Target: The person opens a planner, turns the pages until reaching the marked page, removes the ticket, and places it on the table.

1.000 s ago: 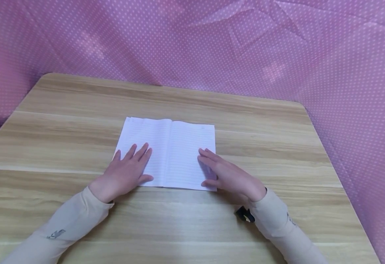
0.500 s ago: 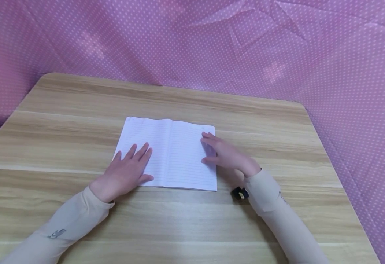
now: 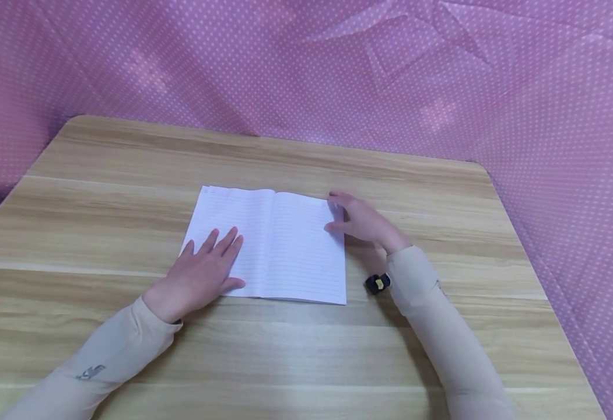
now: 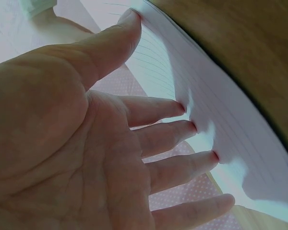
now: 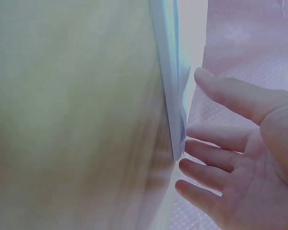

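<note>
Starting far left: spot a smooth beige fabric sleeve (image 3: 112, 350) with dark lettering, coming in low over the pale brown wood-grain tabletop (image 3: 75, 233). At the end of it, a bare left hand (image 3: 196, 280) laid on the left page (image 3: 233, 210) of a white rectangular ruled-paper notebook (image 3: 264, 245). Straight, spread fingers there, gripping nothing. Same place and pose as a second ago, so basically zero change on that side. Probably working as an anchor.

Moving to the middle: see the notebook lying at a double page, roughly mid-tabletop, with the fold running between the hands. Not visibly shifted either.

Right side = all the action. Got a bare right hand (image 3: 365, 220) at the top right corner of the right page (image 3: 303, 251) now, up from the lower part a second ago. Loose, fairly straight fingers, nothing clenched. Checked the right wrist view too: can't tell if touching the edge or just beside it. Carried up along with the forearm: a small black device with a yellowish patch (image 3: 378, 284), by the cuff.

Likely makes the corner the spot being worked, rather than the page's face. Wouldn't call it a grip on any sheet yet.
</note>
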A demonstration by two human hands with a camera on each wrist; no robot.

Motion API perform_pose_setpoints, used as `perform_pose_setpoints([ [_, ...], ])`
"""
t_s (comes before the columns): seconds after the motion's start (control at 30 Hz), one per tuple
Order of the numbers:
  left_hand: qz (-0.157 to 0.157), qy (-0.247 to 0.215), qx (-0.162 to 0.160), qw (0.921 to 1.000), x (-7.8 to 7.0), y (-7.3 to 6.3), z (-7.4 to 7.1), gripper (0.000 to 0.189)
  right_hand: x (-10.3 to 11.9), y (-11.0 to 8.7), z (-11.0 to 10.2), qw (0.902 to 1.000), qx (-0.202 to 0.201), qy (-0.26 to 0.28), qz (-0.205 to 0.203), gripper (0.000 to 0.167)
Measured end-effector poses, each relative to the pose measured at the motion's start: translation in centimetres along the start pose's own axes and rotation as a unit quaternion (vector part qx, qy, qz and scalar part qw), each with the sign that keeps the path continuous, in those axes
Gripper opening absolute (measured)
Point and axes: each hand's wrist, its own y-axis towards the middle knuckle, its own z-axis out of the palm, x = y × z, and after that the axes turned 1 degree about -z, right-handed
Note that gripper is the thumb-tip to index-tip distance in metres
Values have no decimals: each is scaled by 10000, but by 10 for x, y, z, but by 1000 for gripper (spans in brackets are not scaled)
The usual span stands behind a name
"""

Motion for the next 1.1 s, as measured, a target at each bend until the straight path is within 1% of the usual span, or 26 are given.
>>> perform_pose_setpoints([
  [0.1, 26, 46, -76, 10000, 0, 0, 1, 74, -4, 4, -3, 9999, -53, 69, 125, 71],
  [0.2, 22, 56, -104, 9999, -1, 0, 3, 73, -9, 6, -4, 9998, -61, 115, 158, 69],
  [0.37, -19, 60, -53, 10000, -3, -1, 5, 74, -13, 3, -4, 9996, -89, 251, 61, 62],
  [0.47, -48, 65, -39, 10000, -4, -1, 6, 75, -14, 0, -4, 9991, -180, 382, -46, 58],
  [0.57, -58, 74, -71, 9999, -5, -1, 8, 75, -15, -3, -2, 9965, -366, 733, -169, 56],
  [0.67, -39, 81, -134, 9999, -5, -1, 9, 75, -16, -5, -1, 9890, -596, 1306, -361, 52],
  [0.77, -26, 80, -156, 9998, -4, -2, 9, 74, -18, -7, 0, 9748, -720, 2066, -434, 48],
  [0.9, -23, 59, -128, 9999, -3, -2, 9, 75, -18, -11, 1, 9562, -740, 2824, -230, 48],
  [0.93, -24, 53, -115, 9999, -3, -2, 9, 75, -18, -13, 1, 9520, -735, 2968, -154, 49],
  [1.1, -13, 50, -119, 9999, -3, -2, 8, 75, -18, -22, 5, 9451, -720, 3184, 162, 53],
])
